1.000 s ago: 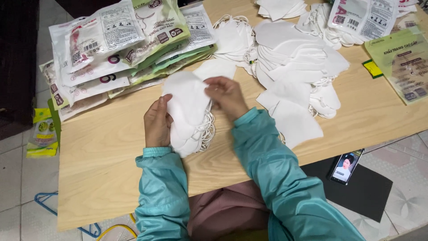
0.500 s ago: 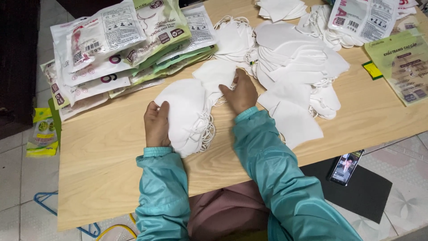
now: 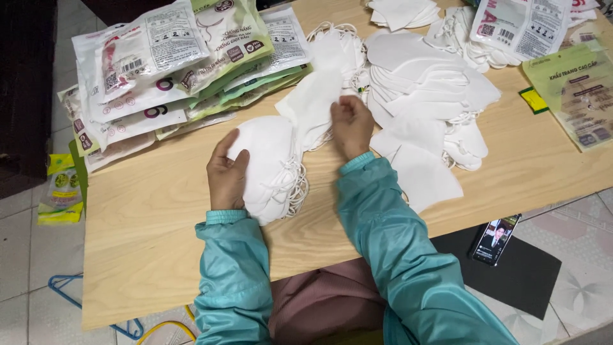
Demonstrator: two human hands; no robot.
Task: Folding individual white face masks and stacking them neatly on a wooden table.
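A stack of white folded face masks (image 3: 268,167) with elastic loops lies on the light wooden table (image 3: 153,217). My left hand (image 3: 225,174) grips the stack's left side. My right hand (image 3: 350,125) pinches a single white mask (image 3: 313,102) that reaches up and away from the stack. A big loose pile of white masks (image 3: 428,96) spreads just to the right of that hand. Both arms wear teal sleeves.
Stacked sealed mask packets (image 3: 166,70) fill the table's far left. More packets (image 3: 523,25) and a green packet (image 3: 578,96) sit at the far right. A phone (image 3: 493,239) rests on a black mat on the floor. A blue hanger (image 3: 70,287) lies on the floor at the left.
My right hand moved up and to the right from the stack, and now holds a single mask. My left hand kept its hold on the stack.
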